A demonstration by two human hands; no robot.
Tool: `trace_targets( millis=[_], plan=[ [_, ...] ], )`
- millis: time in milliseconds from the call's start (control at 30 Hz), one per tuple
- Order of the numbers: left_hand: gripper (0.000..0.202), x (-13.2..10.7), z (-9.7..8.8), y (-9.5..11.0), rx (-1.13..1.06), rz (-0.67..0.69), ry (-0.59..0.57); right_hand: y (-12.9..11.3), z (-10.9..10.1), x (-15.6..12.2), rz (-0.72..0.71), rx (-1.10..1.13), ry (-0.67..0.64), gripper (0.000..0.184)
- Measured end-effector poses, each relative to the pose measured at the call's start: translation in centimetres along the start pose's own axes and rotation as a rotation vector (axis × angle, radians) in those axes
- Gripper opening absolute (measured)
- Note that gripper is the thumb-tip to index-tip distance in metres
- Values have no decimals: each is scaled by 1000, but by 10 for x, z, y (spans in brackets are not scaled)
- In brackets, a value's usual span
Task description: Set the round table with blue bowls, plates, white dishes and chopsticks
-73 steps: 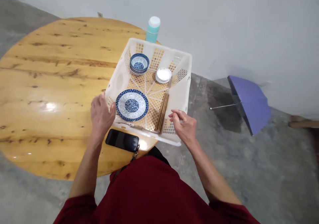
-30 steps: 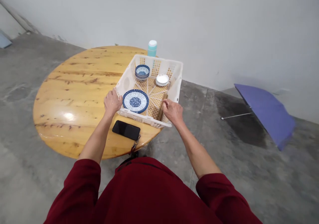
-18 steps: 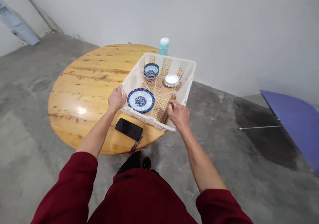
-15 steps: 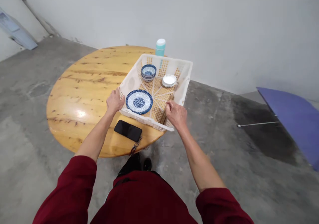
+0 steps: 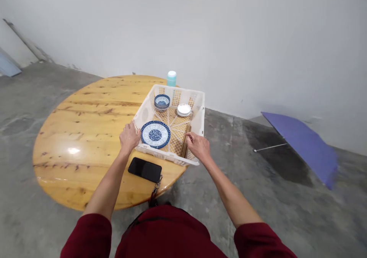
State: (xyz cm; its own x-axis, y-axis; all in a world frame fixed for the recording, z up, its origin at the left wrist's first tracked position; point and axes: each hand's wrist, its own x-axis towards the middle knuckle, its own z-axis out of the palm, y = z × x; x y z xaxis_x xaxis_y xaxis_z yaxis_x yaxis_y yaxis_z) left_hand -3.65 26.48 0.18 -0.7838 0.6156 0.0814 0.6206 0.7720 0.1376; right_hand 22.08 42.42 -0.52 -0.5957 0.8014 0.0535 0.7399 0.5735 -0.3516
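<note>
A white plastic basket stands near the right edge of the round wooden table. My left hand is closed over its left rim near the front corner. My right hand reaches across the right rim, fingers curled in a pinch on the brown chopsticks lying along that side. A blue-patterned plate lies at the front left of the basket. Behind it are stacked blue-and-white bowls. Small white dishes are stacked at the back right.
A black phone with a strap lies on the wooden table in front of the basket. A turquoise bottle with a white lid stands behind it. An open purple umbrella rests on the concrete floor at right.
My view has shifted, so the table and basket appear lower and further left. My right hand's fingertips have come slightly further inside the basket, at the chopsticks. My left hand keeps its hold.
</note>
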Motion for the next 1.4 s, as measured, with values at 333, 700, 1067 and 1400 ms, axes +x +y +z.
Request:
trace_targets(
  millis=[333,700,1067,1400],
  plan=[
    [62,3,-5,3,52,57,21,-4,1,2,-1,-116,-31,37],
    [68,60,9,1,109,160,14,1,-1,17,-186,-35,-90,34],
    [72,69,10,-2,51,102,-118,-10,-18,303,-17,202,170,52],
    [73,71,12,-6,-57,26,-187,-34,45,452,211,440,8,74]
  ],
)
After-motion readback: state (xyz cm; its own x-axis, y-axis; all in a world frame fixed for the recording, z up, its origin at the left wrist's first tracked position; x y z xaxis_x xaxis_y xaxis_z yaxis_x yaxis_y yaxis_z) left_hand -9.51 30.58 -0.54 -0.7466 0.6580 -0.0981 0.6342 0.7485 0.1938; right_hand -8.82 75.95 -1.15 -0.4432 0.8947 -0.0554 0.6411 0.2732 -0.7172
